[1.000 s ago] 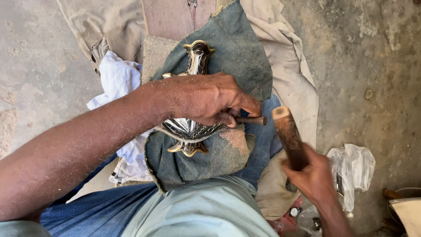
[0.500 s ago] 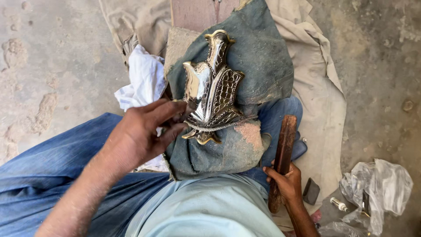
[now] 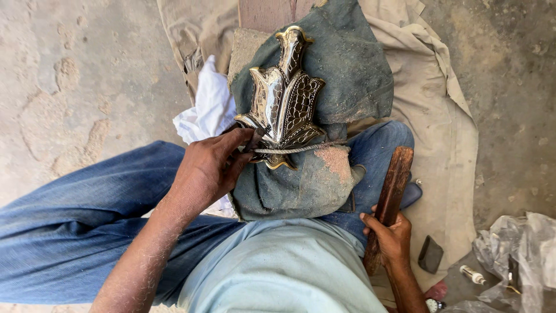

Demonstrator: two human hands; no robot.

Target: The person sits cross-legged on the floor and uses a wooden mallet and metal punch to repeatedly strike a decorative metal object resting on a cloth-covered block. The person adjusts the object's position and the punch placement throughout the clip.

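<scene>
An ornate silver and gold metal piece [image 3: 285,98], leaf-shaped with engraved scales, lies on a dusty grey-green cushion [image 3: 324,116] in front of me. A thin cord [image 3: 301,149] crosses its lower end. My left hand [image 3: 211,168] rests at the piece's lower left edge, its fingers pinching a small dark tool against the metal. My right hand [image 3: 389,236] is lower right, beside my knee, gripping a dark wooden stick [image 3: 389,200] held upright.
A beige cloth [image 3: 434,116] is spread beneath the cushion on a concrete floor. A crumpled white rag [image 3: 207,110] lies left of the cushion. Clear plastic bags [image 3: 521,255], a small dark block [image 3: 431,254] and a little tube [image 3: 474,275] lie lower right.
My left hand came off the top of the metal piece, uncovering it, and now sits at its lower left edge. My right hand lowered the wooden stick beside my knee.
</scene>
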